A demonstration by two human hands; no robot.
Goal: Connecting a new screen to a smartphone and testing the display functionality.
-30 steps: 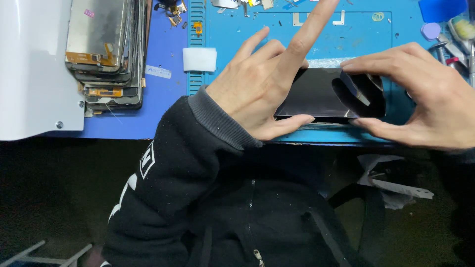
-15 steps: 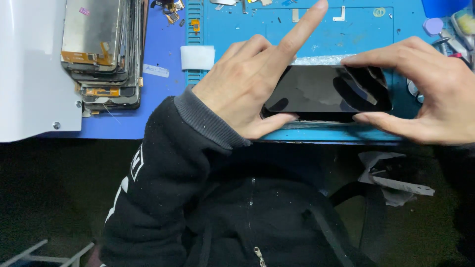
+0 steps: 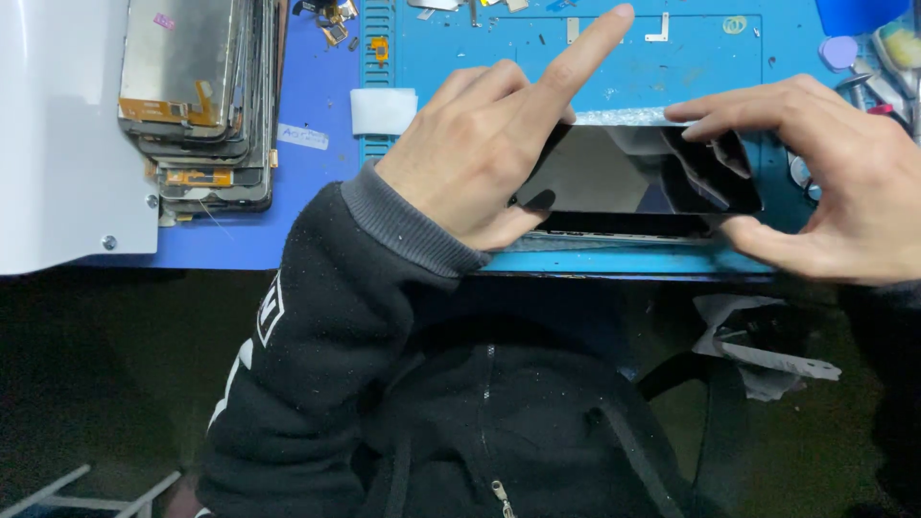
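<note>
1. Item in hand: a dark glossy phone screen panel (image 3: 624, 173). I see it lying flat over the blue work mat (image 3: 672, 67), near the mat's front edge, long side across my view.
2. Left hand (image 3: 480, 144): grasping the panel's left end. My thumb presses along its lower edge and curled fingers sit on its top edge; the index finger points straight out over the mat, touching nothing I can see.
3. Right hand (image 3: 844, 173): grasping the panel's right end, fingertips on the upper right edge, thumb under the lower right corner.
4. Beneath the panel: a thin strip of lighter material shows along its lower edge; I cannot tell what it is.
5. Left of the mat: a stack of used phone screens (image 3: 201, 105), backs up, with orange flex strips showing, well apart from both hands.
6. Between the stack and my left hand: a small white pad (image 3: 384, 110) at the mat's left edge.
7. Far left: a white metal surface (image 3: 58, 144), just beside the stack.
8. Top right corner: small tools and a lilac round piece (image 3: 839, 50), near my right hand.
</note>
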